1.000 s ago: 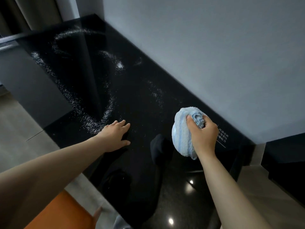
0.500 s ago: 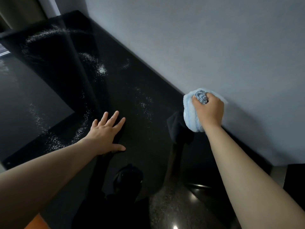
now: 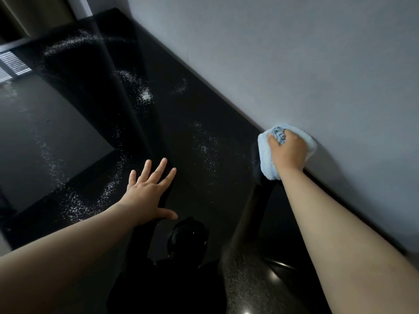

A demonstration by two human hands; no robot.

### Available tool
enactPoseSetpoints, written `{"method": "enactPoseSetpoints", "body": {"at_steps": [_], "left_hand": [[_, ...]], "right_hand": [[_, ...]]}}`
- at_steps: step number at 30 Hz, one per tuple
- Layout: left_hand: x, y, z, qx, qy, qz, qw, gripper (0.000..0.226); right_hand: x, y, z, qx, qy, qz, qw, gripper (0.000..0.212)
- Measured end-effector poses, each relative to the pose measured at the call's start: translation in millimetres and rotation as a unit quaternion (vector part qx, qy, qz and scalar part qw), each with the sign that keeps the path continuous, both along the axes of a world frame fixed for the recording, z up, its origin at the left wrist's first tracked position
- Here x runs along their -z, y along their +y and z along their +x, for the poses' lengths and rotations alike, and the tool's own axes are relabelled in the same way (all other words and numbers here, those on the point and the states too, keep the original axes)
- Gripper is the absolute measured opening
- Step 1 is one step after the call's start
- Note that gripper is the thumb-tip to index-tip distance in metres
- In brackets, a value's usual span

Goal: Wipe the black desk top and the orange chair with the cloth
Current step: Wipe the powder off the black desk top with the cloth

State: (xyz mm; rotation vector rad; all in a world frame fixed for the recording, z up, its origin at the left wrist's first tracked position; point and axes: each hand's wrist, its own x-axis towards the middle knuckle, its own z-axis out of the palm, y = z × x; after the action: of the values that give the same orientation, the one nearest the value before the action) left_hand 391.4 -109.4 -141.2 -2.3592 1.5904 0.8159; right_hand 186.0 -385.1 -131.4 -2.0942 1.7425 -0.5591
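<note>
The glossy black desk top point(image 3: 186, 123) runs from near me to the far left along a grey wall. White powdery specks point(image 3: 145, 95) lie scattered over it in arcs and patches. My right hand point(image 3: 288, 152) grips a bunched light blue cloth point(image 3: 265, 155) and presses it on the desk at the seam with the wall. My left hand point(image 3: 147, 191) lies flat on the desk with fingers spread, left of the cloth. The orange chair is out of view.
The grey wall point(image 3: 294, 64) borders the desk's right side. To the left, the desk's edge drops to a grey floor point(image 3: 45, 123). A vent grille point(image 3: 11, 66) shows at the far left. My reflection darkens the near desk surface.
My right hand carried the cloth away from me and rightward, up to the wall edge. My left hand spread its fingers flat. The view tilted forward, and the orange chair left the frame.
</note>
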Motion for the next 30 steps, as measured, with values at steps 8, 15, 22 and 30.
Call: {"method": "enactPoseSetpoints", "body": {"at_steps": [8, 15, 22, 30], "left_hand": [[0, 1, -1, -0.002, -0.001, -0.003, 1.000, 0.123], [-2, 1, -1, -0.004, 0.000, 0.000, 1.000, 0.123], [-1, 1, -1, -0.006, 0.003, -0.001, 1.000, 0.123], [2, 1, 0, -0.005, 0.002, -0.007, 1.000, 0.122]], "right_hand": [[0, -3, 2, -0.039, -0.012, 0.043, 0.998, 0.025], [0, 3, 5, -0.056, -0.003, 0.062, 0.997, 0.031], [4, 29, 5, -0.078, -0.008, 0.034, 0.996, 0.039], [8, 46, 3, -0.099, -0.010, 0.015, 0.995, 0.033]]}}
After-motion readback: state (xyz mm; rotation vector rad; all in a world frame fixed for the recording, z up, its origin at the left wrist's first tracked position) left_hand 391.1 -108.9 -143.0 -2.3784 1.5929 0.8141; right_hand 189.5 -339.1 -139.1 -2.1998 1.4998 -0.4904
